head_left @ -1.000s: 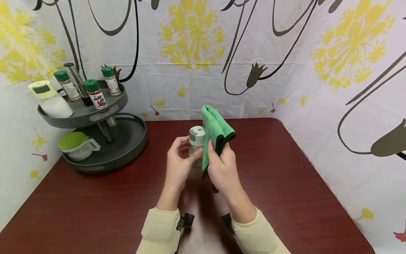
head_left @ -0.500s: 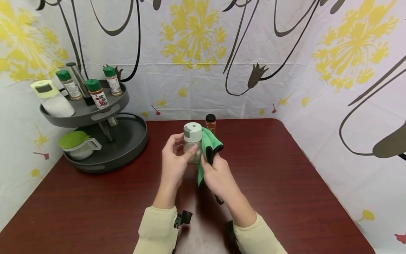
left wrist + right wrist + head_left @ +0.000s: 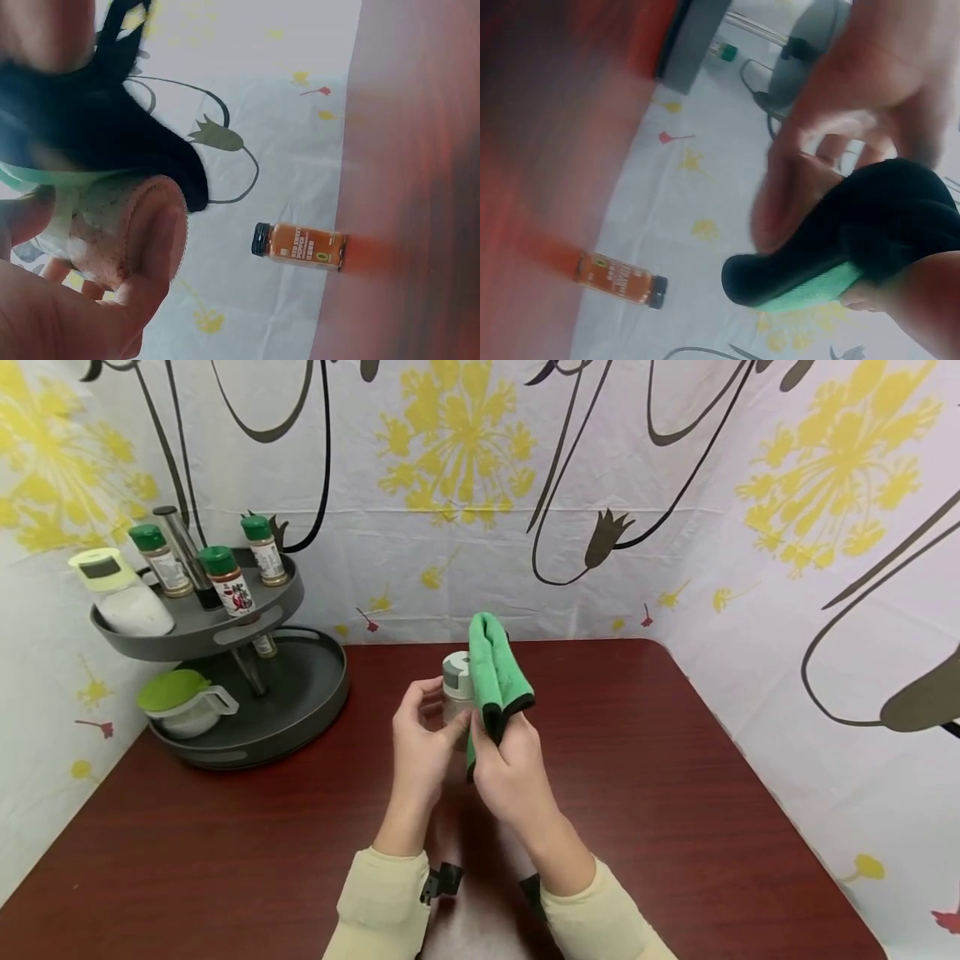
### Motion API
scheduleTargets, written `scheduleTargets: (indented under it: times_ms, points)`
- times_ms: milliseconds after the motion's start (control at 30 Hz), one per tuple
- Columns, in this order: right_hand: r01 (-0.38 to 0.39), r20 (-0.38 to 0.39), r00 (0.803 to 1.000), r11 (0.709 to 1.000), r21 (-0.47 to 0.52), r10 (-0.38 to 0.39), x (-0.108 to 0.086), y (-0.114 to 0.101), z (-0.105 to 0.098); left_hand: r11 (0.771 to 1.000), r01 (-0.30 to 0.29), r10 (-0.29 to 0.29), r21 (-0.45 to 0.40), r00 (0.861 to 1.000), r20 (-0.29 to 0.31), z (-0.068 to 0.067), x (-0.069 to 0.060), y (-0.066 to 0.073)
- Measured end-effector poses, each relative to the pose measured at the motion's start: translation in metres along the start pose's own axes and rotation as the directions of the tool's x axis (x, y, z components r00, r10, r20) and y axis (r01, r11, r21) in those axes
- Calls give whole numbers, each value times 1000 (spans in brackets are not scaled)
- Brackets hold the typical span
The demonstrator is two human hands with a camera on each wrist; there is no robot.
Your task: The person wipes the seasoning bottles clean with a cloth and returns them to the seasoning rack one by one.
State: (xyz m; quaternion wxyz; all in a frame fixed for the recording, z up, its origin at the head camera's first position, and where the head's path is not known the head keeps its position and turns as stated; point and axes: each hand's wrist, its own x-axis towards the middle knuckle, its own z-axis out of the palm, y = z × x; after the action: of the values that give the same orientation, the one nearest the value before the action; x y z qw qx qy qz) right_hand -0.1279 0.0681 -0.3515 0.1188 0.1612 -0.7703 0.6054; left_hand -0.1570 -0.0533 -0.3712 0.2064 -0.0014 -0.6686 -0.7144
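In the head view my left hand (image 3: pixel 422 739) grips a clear seasoning jar (image 3: pixel 456 677) with a pale green-grey cap, above the table. The left wrist view shows its base (image 3: pixel 161 225), with fingers wrapped around the side and dark specks inside. My right hand (image 3: pixel 513 772) pinches a folded green cloth (image 3: pixel 498 672) with black edging. The cloth lies against the jar's right side and covers part of it. In the right wrist view the cloth's dark underside (image 3: pixel 832 225) hides most of the jar.
A small bottle labelled red sweet pepper (image 3: pixel 304 246) stands near the table's back edge, hidden behind the cloth in the head view. At the left, a two-tier grey rack (image 3: pixel 330 693) bears several green-capped shakers, a white container (image 3: pixel 135 606) and a green-lidded cup (image 3: pixel 183 710).
Between frames the cloth dipped beside the jar, then rose again with my right hand. The jar moved left and nearer, then back right, staying in my left hand.
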Motion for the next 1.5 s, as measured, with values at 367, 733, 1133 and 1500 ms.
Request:
scheduleTargets:
  times_ms: [367, 733, 1133, 1500]
  points:
    - [-201, 85, 971, 957, -207, 223, -1, 17, 2, 1000, 1, -1, 2, 998, -57, -9, 6, 2]
    - [-150, 16, 988, 988, -47, 151, 9, -10, -8, 1000, 31, -31, -2, 1000, 0, -3, 3, -1]
    - [-88, 11, 996, 976, -201, 92, -8, 4, 5, 1000, 15, -15, -1, 1000, -7, -2, 3, 6]
    - [-274, 85, 950, 931, -240, 301, 0, 5, -9, 999, 28, -28, 19, 1000, 2, -7, 3, 1]
